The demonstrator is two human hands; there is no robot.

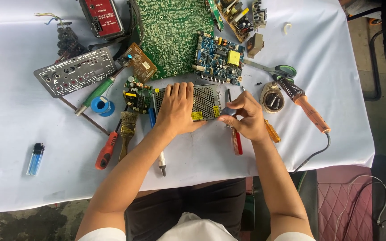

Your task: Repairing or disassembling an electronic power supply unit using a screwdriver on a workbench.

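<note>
Metal mesh box (202,101) flat on white cloth (14,111), centre of table, just below blue board (217,58).

Left hand (175,109) pressed palm-down on box, fingers spread flat over mesh top; judged a bracing hold, to keep box from sliding. No grasp around it.

Right hand (242,117) at box's right edge, fingers pinched narrow around pliers (228,105), jaws pointing up beside the yellow label at box's corner; red handles (237,142) trailing toward the body. Placement suggests work on that edge; exact contact point too small to tell.

Soldering iron (307,107) parked to the right, tip near round coil (272,100), well clear of hands. Scissors (275,70) above it. Brush (127,129), red screwdriver (106,151) and tape roll (101,105) left of box, within reach. Green board (170,35) at far side. Lighter (35,158) well apart, lower left.
</note>
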